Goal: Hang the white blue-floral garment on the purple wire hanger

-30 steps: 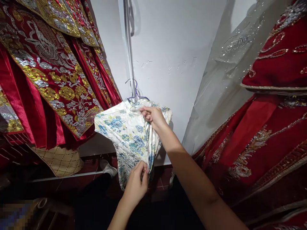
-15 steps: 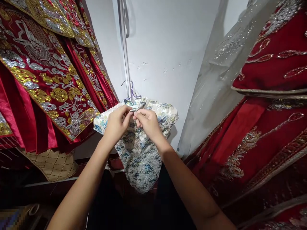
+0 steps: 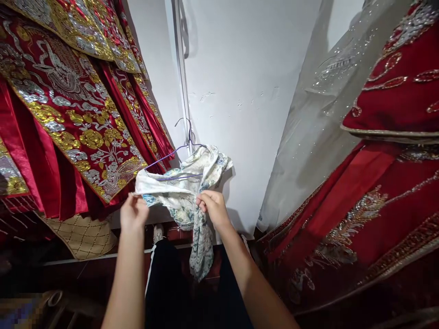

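Note:
A white garment with a blue and green floral print (image 3: 216,167) hangs partly on a purple wire hanger (image 3: 164,158). Its front is spread apart, so the pale inside and the hanger's lower bar show. My left hand (image 3: 134,211) pinches the garment's edge at the left, below the hanger's left end. With closed fingers, my right hand (image 3: 212,205) grips the other edge near the middle. Below that hand, a length of the printed cloth dangles. The hanger's hook stands beside a metal strip on the wall.
Red robes with gold and silver embroidery (image 3: 92,137) hang at the left. On the right are a sheer sparkly white fabric (image 3: 308,119) and a red beaded gown (image 3: 377,205). A white wall (image 3: 240,59) with a metal strip (image 3: 181,68) stands ahead. A tan quilted cloth (image 3: 82,235) hangs low left.
My hands have moved apart, the left one down and to the left, the right one slightly down. The garment has opened, baring the hanger and the inside.

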Demonstrator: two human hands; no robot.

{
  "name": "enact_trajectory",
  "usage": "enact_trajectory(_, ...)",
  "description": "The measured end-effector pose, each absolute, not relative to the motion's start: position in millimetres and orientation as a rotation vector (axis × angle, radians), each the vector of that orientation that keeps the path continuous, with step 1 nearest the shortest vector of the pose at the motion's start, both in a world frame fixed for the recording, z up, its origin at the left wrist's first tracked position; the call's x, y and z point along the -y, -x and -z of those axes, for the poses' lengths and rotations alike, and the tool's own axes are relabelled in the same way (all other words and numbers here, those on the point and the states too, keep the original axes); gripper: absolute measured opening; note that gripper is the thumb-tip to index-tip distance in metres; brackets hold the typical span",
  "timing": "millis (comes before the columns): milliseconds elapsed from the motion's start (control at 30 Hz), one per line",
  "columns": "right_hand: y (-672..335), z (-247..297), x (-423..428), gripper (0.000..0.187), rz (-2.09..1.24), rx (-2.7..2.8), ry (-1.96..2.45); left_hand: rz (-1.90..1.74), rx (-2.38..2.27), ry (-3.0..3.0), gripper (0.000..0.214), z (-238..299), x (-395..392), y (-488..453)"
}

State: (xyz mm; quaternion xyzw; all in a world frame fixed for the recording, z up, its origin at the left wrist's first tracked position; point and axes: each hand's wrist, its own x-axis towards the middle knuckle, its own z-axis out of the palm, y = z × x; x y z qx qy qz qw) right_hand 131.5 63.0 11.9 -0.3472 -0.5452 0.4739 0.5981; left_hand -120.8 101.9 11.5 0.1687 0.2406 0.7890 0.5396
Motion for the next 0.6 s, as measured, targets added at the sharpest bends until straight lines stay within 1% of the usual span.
enact_trajectory(33,-128.2,-2.4,-57.8,0.029,-1.132,1.210,0.799,-1.893,-0.625,-0.299,0.028,11.6,-95.8,109.1)
enact_trajectory(133,-121.4,29.4,-33.0,0.031,-1.226,1.018,0.824,-1.783,-0.809,-0.208,0.016,71.6,-75.2,64.0)
enact_trajectory(233,-121.2,55.3,-1.3,0.034,-1.277,0.871,0.865,-1.734,-0.864,-0.271,0.012,99.3,-55.1,22.5)
enact_trajectory(333,-127.2,66.1,16.7,0.039,-1.377,0.965,0.899,-1.789,-0.756,-0.387,0.009,86.5,-39.0,-3.6)
enact_trajectory(400,-133.7,66.3,16.6,0.042,-1.394,1.036,0.956,-1.833,-0.641,-0.520,0.015,62.6,-29.7,-12.1)
enact_trajectory(533,-144.9,62.8,8.3,0.035,-1.068,0.927,1.049,-1.771,-0.543,-0.762,0.024,16.1,-3.0,-22.1)
enact_trajectory(600,-145.8,62.1,9.9,0.035,-1.001,0.904,1.046,-1.674,-0.577,-0.884,0.025,4.0,15.0,-29.0)
